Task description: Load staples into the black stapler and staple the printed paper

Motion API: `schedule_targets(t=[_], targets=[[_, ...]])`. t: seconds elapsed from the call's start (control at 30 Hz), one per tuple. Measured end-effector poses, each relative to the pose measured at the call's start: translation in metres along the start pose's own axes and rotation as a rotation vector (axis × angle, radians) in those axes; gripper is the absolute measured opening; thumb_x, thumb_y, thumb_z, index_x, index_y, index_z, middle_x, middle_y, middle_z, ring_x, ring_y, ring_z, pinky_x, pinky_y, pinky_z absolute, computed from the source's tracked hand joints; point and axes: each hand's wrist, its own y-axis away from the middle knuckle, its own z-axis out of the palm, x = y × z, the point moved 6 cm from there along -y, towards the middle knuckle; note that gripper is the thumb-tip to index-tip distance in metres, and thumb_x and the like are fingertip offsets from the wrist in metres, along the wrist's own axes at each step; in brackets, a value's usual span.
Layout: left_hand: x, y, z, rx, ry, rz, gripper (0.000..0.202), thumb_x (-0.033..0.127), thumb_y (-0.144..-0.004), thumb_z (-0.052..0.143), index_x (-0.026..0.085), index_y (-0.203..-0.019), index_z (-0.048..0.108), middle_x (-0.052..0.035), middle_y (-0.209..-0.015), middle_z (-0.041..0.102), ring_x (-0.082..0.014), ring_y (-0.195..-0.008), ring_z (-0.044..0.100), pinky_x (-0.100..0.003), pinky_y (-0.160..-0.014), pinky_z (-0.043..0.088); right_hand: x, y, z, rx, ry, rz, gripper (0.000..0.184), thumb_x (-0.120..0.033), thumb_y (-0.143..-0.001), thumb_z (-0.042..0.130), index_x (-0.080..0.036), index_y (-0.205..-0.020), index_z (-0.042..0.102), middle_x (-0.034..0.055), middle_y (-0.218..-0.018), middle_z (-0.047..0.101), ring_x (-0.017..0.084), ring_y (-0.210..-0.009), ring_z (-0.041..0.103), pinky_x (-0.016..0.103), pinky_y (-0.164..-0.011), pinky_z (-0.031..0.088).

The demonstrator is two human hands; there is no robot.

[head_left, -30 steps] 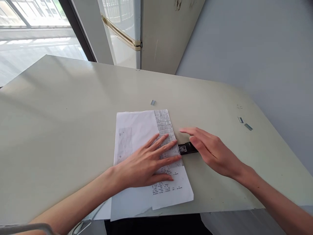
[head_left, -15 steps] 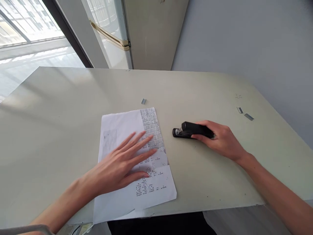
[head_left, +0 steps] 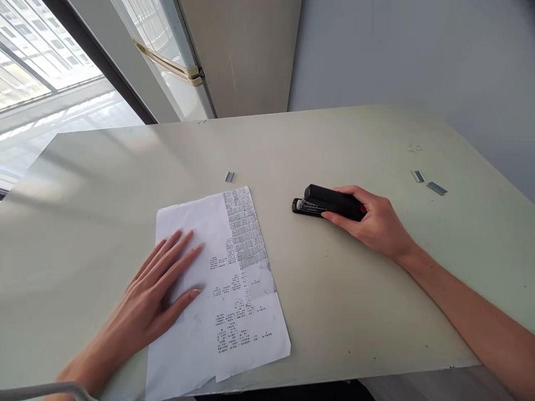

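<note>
Several printed sheets of paper (head_left: pixel 242 312) lie together near the table's front edge, with rows of staples (head_left: pixel 244 228) covering their upper right part. My left hand (head_left: pixel 154 295) rests flat on the left side of the paper, fingers stretched out. To the right of the paper, my right hand (head_left: pixel 371 223) grips a black stapler (head_left: pixel 334 201) from its rear end. The stapler's nose points left, and its arm stands slightly raised over the base. It sits at or just above the tabletop, apart from the paper.
A short staple strip (head_left: pixel 229 176) lies beyond the paper. Two more strips, one (head_left: pixel 417 176) beside the other (head_left: pixel 437 189), are at the right, near loose staples (head_left: pixel 415 148). Behind the pale table (head_left: pixel 125 167) stand a fridge (head_left: pixel 246 55) and a grey wall (head_left: pixel 397 50).
My left hand has drawn back leftward across the paper, uncovering the staples and print. My right hand still holds the stapler, now a little higher in view. The camera has tilted slightly.
</note>
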Motion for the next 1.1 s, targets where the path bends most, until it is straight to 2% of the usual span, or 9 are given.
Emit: schedule_targets(t=[0.17,0.3,0.47,0.6,0.77,0.87,1.1], targets=[[-0.003,0.004,-0.005,0.046,0.006,-0.109,0.071,0.045,-0.106,0.049,0.046,-0.169,0.017,0.0051,-0.178,0.018,-0.038,-0.163,0.018,-0.067,-0.13,0.023,-0.004,0.0,0.001,-0.002,-0.027,0.0,0.034,-0.05,-0.09,0.076,-0.029,-0.116,0.072,0.0031,-0.103,0.078,0.024,-0.083,0.071,0.038,-0.072,0.06],[-0.008,0.007,-0.012,0.134,-0.013,-0.207,0.068,0.044,-0.107,0.048,0.045,-0.169,0.019,0.0044,-0.178,0.021,-0.0403,-0.162,0.02,-0.07,-0.128,0.026,-0.002,-0.001,0.003,-0.011,-0.071,0.019,0.035,-0.051,-0.089,0.077,-0.029,-0.116,0.073,0.0031,-0.101,0.078,0.023,-0.081,0.071,0.037,-0.07,0.059],[-0.022,0.012,-0.008,0.168,-0.02,-0.351,0.07,0.05,-0.106,0.048,0.044,-0.169,0.019,0.0029,-0.177,0.021,-0.0421,-0.162,0.021,-0.074,-0.124,0.032,0.0,-0.002,0.004,-0.041,-0.147,0.058,0.04,-0.055,-0.086,0.079,-0.028,-0.114,0.073,0.004,-0.1,0.077,0.023,-0.082,0.07,0.036,-0.07,0.06],[-0.028,0.013,-0.004,0.156,-0.029,-0.349,0.07,0.052,-0.106,0.048,0.041,-0.169,0.021,-0.0004,-0.177,0.023,-0.0424,-0.159,0.029,-0.071,-0.124,0.034,0.001,-0.004,0.003,-0.044,-0.191,0.093,0.039,-0.055,-0.085,0.08,-0.029,-0.113,0.074,0.0031,-0.097,0.077,0.023,-0.081,0.07,0.036,-0.071,0.06],[-0.024,0.019,-0.01,0.101,0.005,-0.299,0.068,0.052,-0.103,0.053,0.045,-0.166,0.029,0.0018,-0.176,0.028,-0.0409,-0.156,0.036,-0.065,-0.122,0.041,0.003,-0.005,0.0,-0.021,-0.245,0.136,0.04,-0.057,-0.084,0.08,-0.028,-0.111,0.075,0.0018,-0.088,0.074,0.022,-0.075,0.067,0.032,-0.061,0.055],[-0.023,0.032,-0.014,0.061,0.033,-0.24,0.067,0.052,-0.101,0.054,0.047,-0.164,0.032,0.0022,-0.174,0.033,-0.041,-0.157,0.033,-0.066,-0.121,0.04,0.004,-0.005,0.0,-0.016,-0.264,0.154,0.04,-0.058,-0.084,0.081,-0.028,-0.11,0.075,0.0011,-0.086,0.072,0.02,-0.074,0.065,0.031,-0.059,0.052],[-0.026,0.057,-0.012,0.004,-0.03,-0.166,0.075,0.056,-0.097,0.059,0.047,-0.166,0.031,0.0024,-0.174,0.031,-0.0428,-0.161,0.022,-0.07,-0.125,0.03,0.002,-0.006,-0.001,-0.007,-0.264,0.153,0.042,-0.059,-0.083,0.081,-0.027,-0.11,0.075,0.0022,-0.088,0.073,0.021,-0.074,0.064,0.031,-0.06,0.052]])
